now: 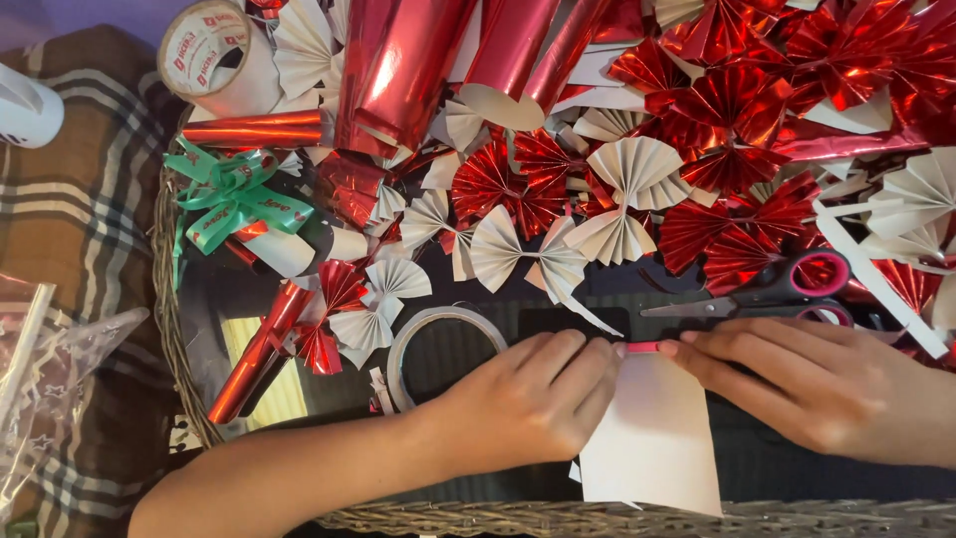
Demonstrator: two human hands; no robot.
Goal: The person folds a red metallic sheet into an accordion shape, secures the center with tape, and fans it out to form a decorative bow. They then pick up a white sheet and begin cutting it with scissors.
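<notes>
A wicker tray [518, 518] rim is seen nearest, along the bottom edge. Just above it a white sheet [652, 438] is laid flat on the dark tray floor, its red foil face turned up in a narrow fold [642, 347] at the far edge. The fold is pinched from both sides: the left hand [533, 399] is set knuckles up, fingers curled narrow, tips pressed on the fold's left end; the right hand [817, 384] is laid flatter, fingers close together, tips on the fold's right end. The two sets of fingertips are nearly touching. A ring of clear tape [438, 349] is lying just beside the left hand, partly hidden by it. Scissors [772, 294] with red and grey handles are lying shut just beyond the right hand. To the left, a red foil roll [257, 357] is leaning aslant over a yellow card [264, 384]. Farther off, white paper fans [528, 254] and red foil fans [737, 149] are heaped across the tray. A green ribbon bow [234, 194] is seen at far left. Beyond, wider foil rolls [408, 65] and a roll of packing tape [214, 55] are noted at the top edge. A plaid cloth [85, 219] is spread under everything at the left.
</notes>
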